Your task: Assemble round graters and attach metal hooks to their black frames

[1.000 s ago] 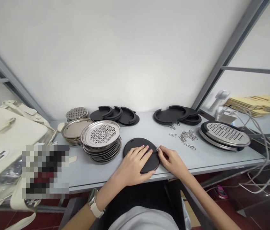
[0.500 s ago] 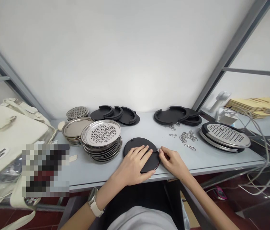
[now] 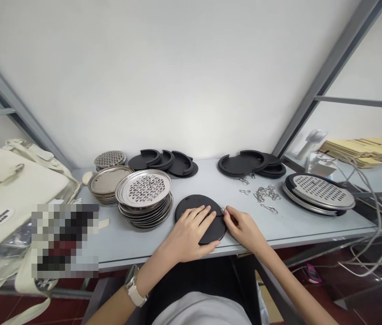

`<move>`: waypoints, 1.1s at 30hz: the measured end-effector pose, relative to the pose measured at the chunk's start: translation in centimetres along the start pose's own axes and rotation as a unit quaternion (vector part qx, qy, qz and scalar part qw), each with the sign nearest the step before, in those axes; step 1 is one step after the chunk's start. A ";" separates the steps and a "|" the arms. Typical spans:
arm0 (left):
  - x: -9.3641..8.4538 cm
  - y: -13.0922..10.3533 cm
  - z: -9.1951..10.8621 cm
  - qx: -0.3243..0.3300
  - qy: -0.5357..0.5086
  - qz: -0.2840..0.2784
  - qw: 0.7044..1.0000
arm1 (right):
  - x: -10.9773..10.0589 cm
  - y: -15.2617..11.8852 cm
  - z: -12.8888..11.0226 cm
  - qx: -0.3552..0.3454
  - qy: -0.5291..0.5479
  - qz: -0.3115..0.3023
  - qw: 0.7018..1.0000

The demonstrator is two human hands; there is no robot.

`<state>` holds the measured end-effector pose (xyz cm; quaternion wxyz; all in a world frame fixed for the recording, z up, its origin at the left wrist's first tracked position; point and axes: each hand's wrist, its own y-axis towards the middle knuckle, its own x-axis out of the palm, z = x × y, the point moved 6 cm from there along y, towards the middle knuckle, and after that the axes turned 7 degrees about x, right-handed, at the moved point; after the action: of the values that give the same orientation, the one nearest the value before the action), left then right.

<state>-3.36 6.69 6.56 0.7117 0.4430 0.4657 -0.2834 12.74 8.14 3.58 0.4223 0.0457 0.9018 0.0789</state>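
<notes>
A round black plastic holder (image 3: 199, 201) lies flat on the table near its front edge. My left hand (image 3: 191, 232) rests on top of it, fingers stretched out and the thumb along the near rim. At the holder's right edge, my right hand (image 3: 243, 228) pinches a small wire clip (image 3: 222, 210) between thumb and fingertips. Only the clip's rounded end shows; the fingers cover the rest, so I cannot tell how far it goes into the holder. Similar metal clips (image 3: 267, 193) lie loose in a pile beyond my right hand.
Left of the holder stands a stack of metal grater discs (image 3: 146, 188), with plain metal discs (image 3: 109, 180) behind. Black holders (image 3: 180, 163) lie along the wall, more black holders (image 3: 241, 163) farther right. Assembled graters (image 3: 323, 192) sit at right. A cream bag (image 3: 18, 189) occupies the left.
My right fingertips and the clip have shifted very slightly left, and a little more of the clip's end shows. My left hand stays in place on the holder.
</notes>
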 end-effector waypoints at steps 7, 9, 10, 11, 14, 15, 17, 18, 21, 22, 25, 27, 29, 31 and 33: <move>0.0 0.0 0.0 0.006 0.000 -0.001 1.000 | 0.1 0.0 0.3 -0.002 0.006 -0.001 1.000; 0.0 0.0 0.0 0.006 0.001 -0.003 1.000 | 0.1 0.0 0.3 -0.001 0.008 -0.002 1.000; 0.0 0.0 0.0 0.007 0.001 -0.004 1.000 | 0.1 0.0 0.4 0.000 0.009 -0.001 1.000; 0.0 0.0 0.0 0.007 0.001 -0.004 1.000 | 0.1 -0.1 0.4 0.001 0.010 -0.001 1.000; 0.0 0.0 0.0 0.008 0.000 -0.005 1.000 | 0.1 -0.1 0.5 0.003 0.012 0.001 1.000; 0.0 0.0 0.0 0.009 0.000 -0.005 1.000 | 0.1 -0.2 0.5 0.003 0.013 0.002 1.000; 0.0 -0.1 0.0 0.010 0.000 -0.003 1.000 | 0.1 -0.2 0.6 0.004 0.015 0.001 1.000; 0.0 -0.1 0.0 0.010 0.000 -0.001 1.000 | 0.1 -0.1 0.6 0.004 0.016 0.001 1.000; -0.1 -0.1 0.0 0.011 -0.001 0.006 1.000 | 0.2 -0.1 0.5 0.003 0.019 0.002 1.000; -0.1 -0.1 0.0 0.011 -0.001 0.006 1.000 | 0.2 0.0 0.5 0.004 0.019 0.003 1.000; -0.1 -0.1 0.1 0.013 -0.002 0.001 1.000 | 0.1 0.0 0.5 0.006 0.019 0.004 1.000; -0.1 0.0 0.1 0.013 -0.003 0.001 1.000 | 0.1 0.0 0.4 0.007 0.018 0.006 1.000; -0.2 0.0 0.1 0.015 -0.006 0.004 1.000 | 0.0 -0.1 0.4 0.008 0.018 0.007 1.000; -0.2 0.0 0.2 0.016 -0.010 0.008 1.000 | -0.1 -0.2 0.4 0.008 0.018 0.007 1.000; -0.2 0.0 0.2 0.015 -0.012 0.008 1.000 | -0.1 -0.2 0.4 0.007 0.019 0.006 1.000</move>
<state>-3.41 6.53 6.81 0.7128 0.4541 0.4490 -0.2900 13.09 7.93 3.39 0.4040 0.0527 0.9100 0.0765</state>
